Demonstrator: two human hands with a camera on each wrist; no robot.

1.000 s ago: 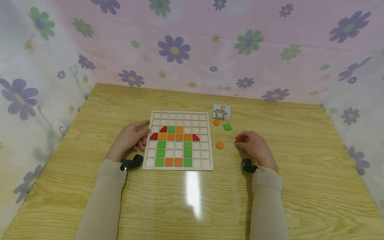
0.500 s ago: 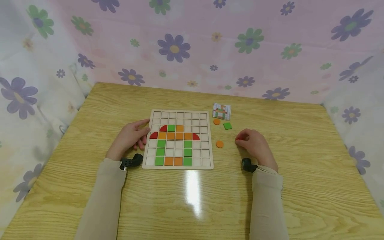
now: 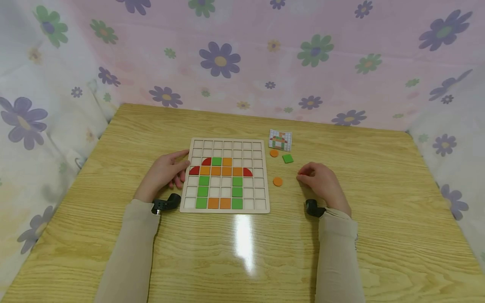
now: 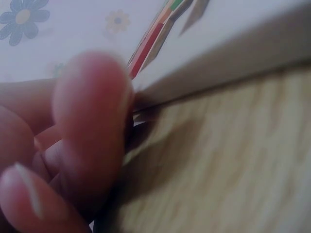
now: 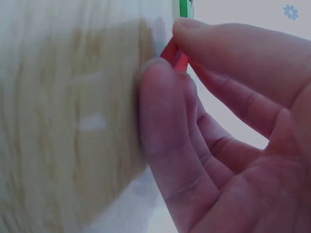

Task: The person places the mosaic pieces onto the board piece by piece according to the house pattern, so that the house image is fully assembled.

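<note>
A square wooden grid board (image 3: 214, 192) lies on the table in the head view, holding green and orange squares and red quarter-circle pieces. My left hand (image 3: 162, 173) rests along its left edge, fingers loosely extended, touching the side; the left wrist view shows a blurred fingertip by the board's edge. To the right of the board, low over the tabletop, my right hand (image 3: 321, 182) pinches a small red piece (image 5: 181, 62) between thumb and fingertips. Most of that piece is hidden, so its shape cannot be told. Nearest to this hand is an orange disc (image 3: 278, 182).
Beyond the board's right edge lie another orange disc (image 3: 274, 153) and a loose green square (image 3: 288, 158). Behind them sits a small printed pattern card (image 3: 280, 140). A flowered cloth (image 3: 257, 63) borders the table (image 3: 280, 252) at the back and sides.
My right fingertips have closed in a little around the red piece, so less of it shows. The left hand and the board stay put; the head view has shifted very slightly.
</note>
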